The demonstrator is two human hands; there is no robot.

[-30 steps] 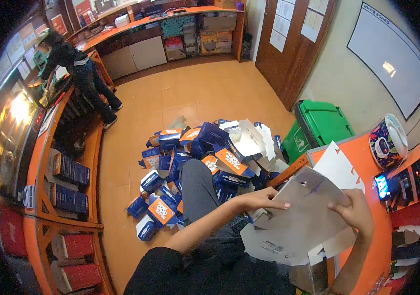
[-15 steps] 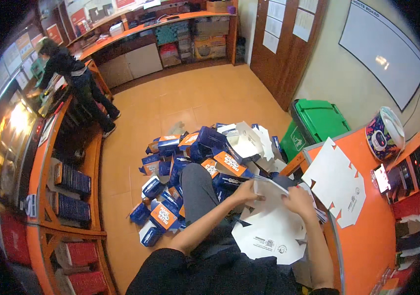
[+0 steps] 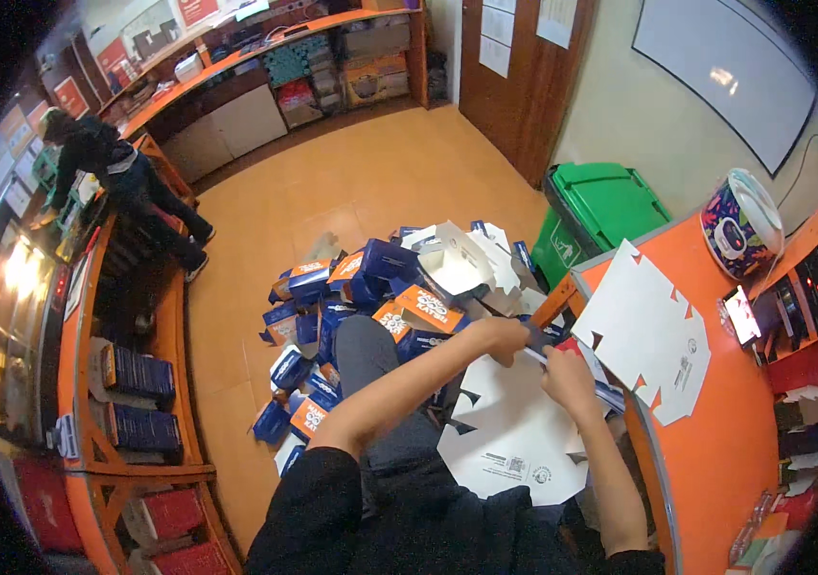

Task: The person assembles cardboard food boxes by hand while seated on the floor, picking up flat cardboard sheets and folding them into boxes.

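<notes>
Across my lap lies a flat white cardboard box blank, notched along its left edge, with small dark print near its lower end. At its far end my left hand is closed, fingers pinched on a thin piece of cardboard. My right hand grips the same piece just to the right. Only a narrow pale edge of this piece shows between the hands; whether it belongs to the blank on my lap I cannot tell. Beyond my knee, blue and orange folded boxes are heaped on the floor, with an open white box on top.
On the orange counter at right lie another white blank, a lit phone and a patterned round container. A green bin stands behind. At far left, a person leans over a counter beside shelves of flat boxes.
My left hand has moved right, close to my right hand, and turned over. The pale panel that stood between them now shows only as a thin edge. The whole view has shifted slightly.
</notes>
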